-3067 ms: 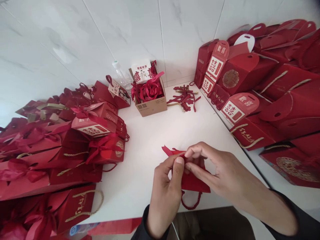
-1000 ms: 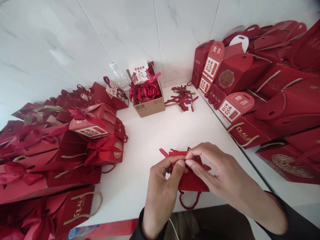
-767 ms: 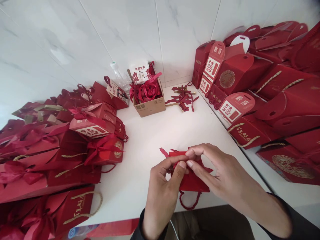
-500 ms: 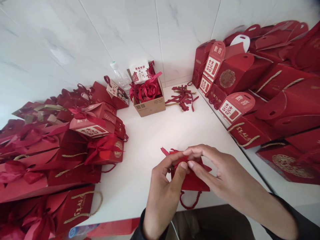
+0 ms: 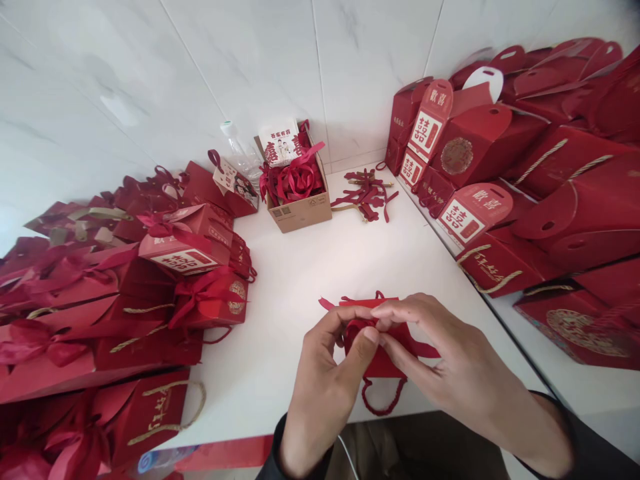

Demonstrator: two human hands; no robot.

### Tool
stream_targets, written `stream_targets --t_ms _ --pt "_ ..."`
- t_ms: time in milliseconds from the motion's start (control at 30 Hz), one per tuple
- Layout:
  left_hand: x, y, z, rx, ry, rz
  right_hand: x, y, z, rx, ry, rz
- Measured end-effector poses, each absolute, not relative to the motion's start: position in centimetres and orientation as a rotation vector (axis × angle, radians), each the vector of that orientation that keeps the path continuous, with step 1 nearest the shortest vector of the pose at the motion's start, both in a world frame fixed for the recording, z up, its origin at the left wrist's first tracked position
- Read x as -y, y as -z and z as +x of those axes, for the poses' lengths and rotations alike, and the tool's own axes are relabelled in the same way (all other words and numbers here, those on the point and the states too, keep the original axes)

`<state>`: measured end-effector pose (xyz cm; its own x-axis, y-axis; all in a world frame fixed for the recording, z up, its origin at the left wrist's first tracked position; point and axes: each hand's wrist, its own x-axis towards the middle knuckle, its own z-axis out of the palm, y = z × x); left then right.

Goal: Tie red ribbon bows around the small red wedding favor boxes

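A small red gift box with a dark red cord handle rests on the white table near its front edge. Over its top, my left hand pinches a red ribbon, thumb and forefinger closed on it. From the other side, my right hand has its thumb and fingertips closed on the same ribbon, meeting the left fingertips. A ribbon tail sticks out left of the box, and another shows under my right hand. The exact knot or loop is hidden behind the fingers.
A cardboard box of red ribbons stands against the tiled wall, with a clear bottle beside it. Cut ribbon pieces lie to its right. Bow-tied red boxes crowd the left; stacked red boxes fill the right.
Both hands stay together over the box, fingers shifting slightly on the ribbon. A loop now shows at the left fingers, and the right tail reaches farther out.
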<state>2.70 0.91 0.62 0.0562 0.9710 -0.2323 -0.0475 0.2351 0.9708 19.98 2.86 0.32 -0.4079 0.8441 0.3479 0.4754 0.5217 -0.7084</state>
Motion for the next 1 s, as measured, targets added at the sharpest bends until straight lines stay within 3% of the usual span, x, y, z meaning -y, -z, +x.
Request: stream_targets --t_ms 433,1000 --pt "-1.0 -0.6 3.1 -1.289 -1.032 1.049 -3.2 0.9 20.5 2.07 -0.824 -1.16" --pt "-0.2 1.5 4.8 -1.604 -1.306 1.755 -3.7 -0.1 20.7 1.968 -1.087 -1.309"
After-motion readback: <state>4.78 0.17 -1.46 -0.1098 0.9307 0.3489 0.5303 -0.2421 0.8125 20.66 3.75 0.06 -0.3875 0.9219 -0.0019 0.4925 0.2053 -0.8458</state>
